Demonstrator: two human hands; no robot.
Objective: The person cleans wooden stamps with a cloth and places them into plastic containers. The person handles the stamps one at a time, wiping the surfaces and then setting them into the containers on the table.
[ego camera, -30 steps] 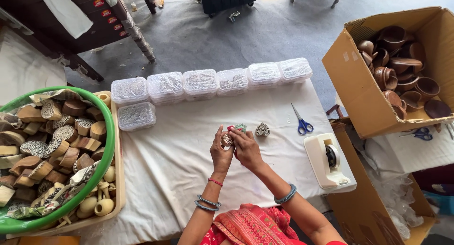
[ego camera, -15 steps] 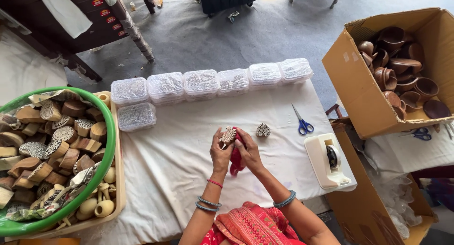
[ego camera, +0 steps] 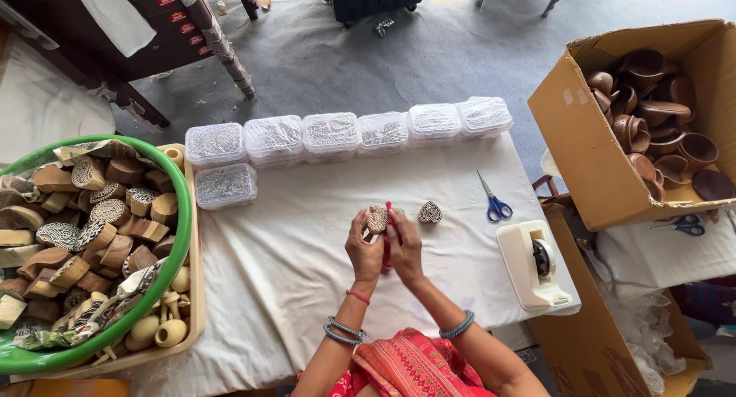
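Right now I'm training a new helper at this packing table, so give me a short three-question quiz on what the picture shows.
1. True or false: the blue-handled scissors lie on the white cloth, right of the hands.
2. Multiple choice: what does the left hand hold? A) a clay pot B) a carved wooden block C) a tape dispenser
3. How many clear lidded boxes form the back row?

Key
1. True.
2. B; the right hand works a red strip against it.
3. Six, with a seventh box in front at the left end.
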